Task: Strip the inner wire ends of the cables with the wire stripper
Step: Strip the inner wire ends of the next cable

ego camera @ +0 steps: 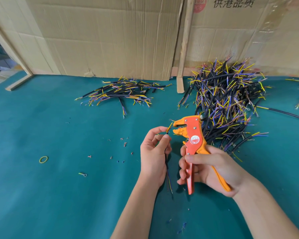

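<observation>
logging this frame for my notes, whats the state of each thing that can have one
wire stripper: upright in the right hand, jaws open, nothing between them
cable: pinched in the left hand, yellow wire end just short of the jaws
big cable pile: loose heap by the cardboard
small cable pile: spread flat
rubber band: lying loose
ring terminal: lying loose

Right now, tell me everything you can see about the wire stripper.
The wire stripper is orange and yellow, plastic-looking, with a round red-and-white label and small metal rivets. It is held upright above the green table, head pointing left, jaws slightly apart. The right hand grips both handles. A yellow wire end of the cable held by the left hand sits just short of the jaws.
</observation>
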Motion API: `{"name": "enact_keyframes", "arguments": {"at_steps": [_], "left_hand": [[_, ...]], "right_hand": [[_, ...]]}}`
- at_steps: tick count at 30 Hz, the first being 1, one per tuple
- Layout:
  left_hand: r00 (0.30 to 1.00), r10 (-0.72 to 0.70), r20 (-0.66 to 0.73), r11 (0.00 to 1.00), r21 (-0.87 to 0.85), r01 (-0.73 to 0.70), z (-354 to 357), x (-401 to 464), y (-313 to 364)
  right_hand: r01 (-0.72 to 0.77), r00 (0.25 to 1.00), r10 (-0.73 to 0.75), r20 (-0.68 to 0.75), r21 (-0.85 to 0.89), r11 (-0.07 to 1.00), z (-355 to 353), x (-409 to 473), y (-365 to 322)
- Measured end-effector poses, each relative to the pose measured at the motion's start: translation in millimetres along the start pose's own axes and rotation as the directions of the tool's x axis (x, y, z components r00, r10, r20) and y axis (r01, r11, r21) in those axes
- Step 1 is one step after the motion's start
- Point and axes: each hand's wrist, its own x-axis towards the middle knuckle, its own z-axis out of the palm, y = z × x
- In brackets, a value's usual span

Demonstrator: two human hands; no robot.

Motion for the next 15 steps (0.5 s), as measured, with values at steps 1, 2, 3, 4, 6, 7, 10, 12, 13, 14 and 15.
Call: {"name": "enact_keyframes", "arguments": {"at_steps": [1, 2, 3, 4, 6, 7, 10, 12, 13, 14, 15], "left_hand": [[1.0, 0.014, -0.001, 1.0, 0.028, -0.014, 0.5, -0.6, -0.1], [1.0, 0.028, 0.002, 0.998, 0.057, -0.028, 1.3, -1.3, 0.0], [0.999, 0.039, 0.004, 0.996, 0.079, -0.039, 1.8, -2.1, 0.1], [0.999, 0.044, 0.005, 0.995, 0.092, -0.044, 2.5, -2.9, 0.4], [0.999, 0.048, 0.004, 0.993, 0.104, -0.048, 3.5, -4.0, 0.8], [0.999, 0.054, 0.002, 0.992, 0.116, -0.053, 4.0, -4.4, 0.9], [0.997, 0.075, -0.013, 0.986, 0.149, -0.072, 5.1, -5.3, 1.0], [0.996, 0.085, -0.027, 0.984, 0.16, -0.08, 6.2, -6.2, 1.3], [0.995, 0.091, -0.035, 0.981, 0.174, -0.084, 6.9, -6.8, 1.1], [0.994, 0.098, -0.041, 0.977, 0.194, -0.089, 7.6, -7.5, 1.0], [0.993, 0.104, -0.047, 0.973, 0.211, -0.092, 8.5, -8.4, 0.9]], "right_hand": [[-0.002, 1.0, 0.002, -0.001, -0.002, 1.0, 0.0, 0.0, 0.0], [-0.005, 1.0, 0.005, -0.003, -0.005, 1.0, 0.3, 0.0, 0.1], [-0.009, 1.0, 0.009, -0.005, -0.009, 1.0, 0.7, 0.1, 0.3], [-0.014, 1.0, 0.014, -0.007, -0.015, 1.0, 1.0, 0.2, 0.4], [-0.023, 1.0, 0.023, -0.009, -0.03, 0.999, 1.0, 0.1, 0.4], [-0.026, 1.0, 0.026, -0.009, -0.037, 0.999, 0.8, 0.0, 0.3], [-0.033, 0.999, 0.033, -0.005, -0.043, 0.999, -0.8, -0.7, -0.5], [-0.033, 0.999, 0.033, -0.002, -0.044, 0.998, -2.9, -1.2, -1.1], [-0.032, 0.999, 0.032, 0.001, -0.049, 0.998, -4.0, -1.6, -1.5], [-0.031, 1.0, 0.031, 0.003, -0.056, 0.998, -5.0, -1.9, -2.0], [-0.029, 1.0, 0.029, 0.004, -0.063, 0.998, -6.3, -2.5, -2.6]]}}
